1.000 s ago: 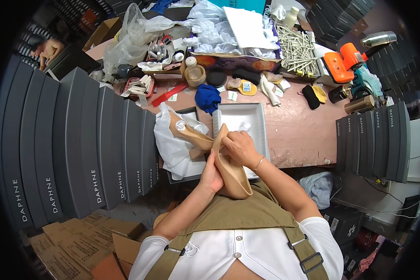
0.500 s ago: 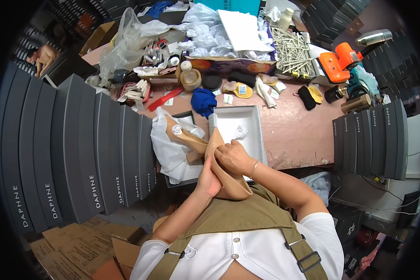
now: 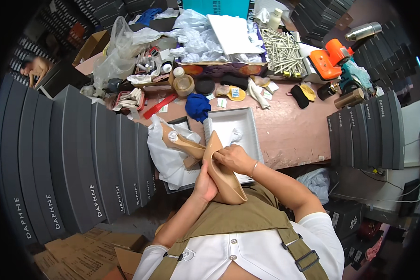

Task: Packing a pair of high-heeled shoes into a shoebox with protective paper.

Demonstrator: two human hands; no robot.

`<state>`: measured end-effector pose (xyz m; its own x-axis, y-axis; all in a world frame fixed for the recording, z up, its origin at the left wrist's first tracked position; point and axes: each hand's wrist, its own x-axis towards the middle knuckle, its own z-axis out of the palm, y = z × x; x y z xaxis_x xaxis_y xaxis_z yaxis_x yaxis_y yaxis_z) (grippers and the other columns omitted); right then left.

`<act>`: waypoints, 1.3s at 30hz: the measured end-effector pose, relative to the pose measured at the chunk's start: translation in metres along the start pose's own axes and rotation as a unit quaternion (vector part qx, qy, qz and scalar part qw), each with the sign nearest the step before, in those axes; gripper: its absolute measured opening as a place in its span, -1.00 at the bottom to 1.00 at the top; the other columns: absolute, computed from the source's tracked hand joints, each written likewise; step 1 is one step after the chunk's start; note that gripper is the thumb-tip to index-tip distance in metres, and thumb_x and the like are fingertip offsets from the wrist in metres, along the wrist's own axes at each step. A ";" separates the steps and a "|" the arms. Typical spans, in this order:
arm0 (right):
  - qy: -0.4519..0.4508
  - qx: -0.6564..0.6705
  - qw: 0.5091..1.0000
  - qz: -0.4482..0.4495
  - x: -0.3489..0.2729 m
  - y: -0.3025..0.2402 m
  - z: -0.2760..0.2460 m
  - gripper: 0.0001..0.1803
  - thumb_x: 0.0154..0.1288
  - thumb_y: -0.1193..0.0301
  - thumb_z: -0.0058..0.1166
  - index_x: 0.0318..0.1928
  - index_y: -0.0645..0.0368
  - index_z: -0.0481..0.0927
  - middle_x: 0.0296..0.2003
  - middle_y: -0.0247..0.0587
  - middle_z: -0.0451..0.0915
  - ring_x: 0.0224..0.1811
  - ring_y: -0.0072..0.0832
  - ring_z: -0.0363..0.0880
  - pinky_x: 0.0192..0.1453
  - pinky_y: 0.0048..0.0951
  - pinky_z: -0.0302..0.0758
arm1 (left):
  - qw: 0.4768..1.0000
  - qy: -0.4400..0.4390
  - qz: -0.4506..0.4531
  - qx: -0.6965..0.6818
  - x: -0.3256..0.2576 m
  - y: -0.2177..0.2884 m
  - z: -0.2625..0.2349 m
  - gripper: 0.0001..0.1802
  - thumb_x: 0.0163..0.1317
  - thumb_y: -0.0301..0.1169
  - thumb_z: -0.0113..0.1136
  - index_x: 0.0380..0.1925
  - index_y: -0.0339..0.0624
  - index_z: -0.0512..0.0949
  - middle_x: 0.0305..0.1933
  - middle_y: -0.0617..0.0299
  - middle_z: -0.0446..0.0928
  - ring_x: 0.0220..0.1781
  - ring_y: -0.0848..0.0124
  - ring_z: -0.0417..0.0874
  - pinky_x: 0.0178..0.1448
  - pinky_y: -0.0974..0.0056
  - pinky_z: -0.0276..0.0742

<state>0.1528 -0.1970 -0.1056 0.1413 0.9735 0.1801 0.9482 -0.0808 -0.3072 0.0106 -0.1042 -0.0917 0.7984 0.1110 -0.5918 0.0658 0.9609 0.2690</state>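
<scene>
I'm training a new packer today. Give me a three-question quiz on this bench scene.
1. True or false: both hands hold the beige shoe.
2. The open white box lies: A) on the table B) on the floor C) on the grey box stack.
3. What colour is the cloth beyond the white box?

Key: 1 true, the left hand and right hand grip it; 2 A; 3 blue.

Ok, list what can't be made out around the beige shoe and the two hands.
- Head view: the right hand covers the inside of the beige high-heeled shoe; what its fingers do there is hidden.
- The left hand lies mostly behind the shoe; its grip is unseen.
- The second beige shoe is partly covered by white wrapping paper.
- The open white box is partly blocked by hand and shoe.
</scene>
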 end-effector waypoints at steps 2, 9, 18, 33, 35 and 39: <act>0.006 -0.024 1.000 0.004 -0.001 -0.006 0.002 -0.91 0.08 0.40 0.03 -0.37 0.10 0.47 -0.50 -0.32 0.51 -0.46 -0.38 0.61 -0.42 -0.38 0.50 | 1.000 0.017 0.012 0.011 0.000 0.001 -0.001 -0.42 0.46 -0.01 -0.29 0.29 -0.16 0.17 0.33 0.13 0.27 0.36 0.22 0.28 0.43 0.09 0.19; 0.129 -0.033 0.985 0.111 -0.022 -0.015 -0.052 -0.64 0.08 0.37 0.17 -0.06 0.14 0.54 -0.39 -0.16 0.53 -0.41 -0.28 0.54 -0.29 -0.29 0.43 | 0.996 0.064 0.066 -0.019 -0.004 0.017 -0.009 -0.40 0.44 0.04 -0.29 0.26 -0.18 0.24 0.29 0.11 0.33 0.32 0.20 0.33 0.40 0.09 0.21; -0.141 0.269 0.942 0.142 0.013 -0.029 0.017 -0.28 0.40 -0.13 -0.39 0.14 0.32 0.34 0.20 0.21 0.29 0.36 0.00 0.13 0.39 0.27 -0.12 | 0.996 0.035 0.071 0.036 0.015 -0.016 -0.025 -0.33 0.43 0.09 -0.30 0.35 -0.13 0.11 0.41 0.12 0.15 0.42 0.22 0.19 0.46 0.14 0.14; -0.166 0.301 0.916 0.206 0.014 -0.049 -0.011 -0.19 0.42 -0.16 -0.51 0.27 0.36 0.23 0.23 0.31 0.23 0.43 0.05 -0.01 0.41 0.28 -0.27 | 0.951 -0.011 0.063 0.302 0.073 0.051 -0.017 -0.59 0.44 -0.09 -0.10 0.18 0.03 0.19 -0.19 0.10 0.45 -0.16 0.29 0.59 -0.14 0.22 0.61; -0.145 0.304 0.921 0.195 0.020 -0.052 0.004 -0.26 0.44 -0.10 -0.44 0.15 0.40 0.33 0.07 0.35 0.37 0.28 0.05 0.22 0.37 0.15 -0.01 | 0.945 0.013 0.085 0.315 0.067 0.059 -0.018 -0.59 0.44 -0.10 -0.11 0.18 0.03 0.19 -0.23 0.11 0.44 -0.20 0.30 0.59 -0.15 0.23 0.61; -0.082 0.379 0.910 0.144 0.007 -0.050 -0.008 -0.38 0.41 -0.03 -0.26 -0.16 0.41 0.49 -0.21 0.27 0.49 -0.09 0.09 0.45 0.07 -0.12 0.36 | 0.950 0.011 0.098 0.297 0.044 0.050 -0.010 -0.60 0.45 -0.15 -0.12 0.19 -0.01 0.17 -0.26 0.12 0.46 -0.27 0.34 0.58 -0.17 0.27 0.58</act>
<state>0.1085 -0.1878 -0.0813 0.2488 0.9595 -0.1324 0.4010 -0.2265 -0.8877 0.0427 -0.0489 -0.1120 0.8175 0.2857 -0.5000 0.2480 0.6089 0.7534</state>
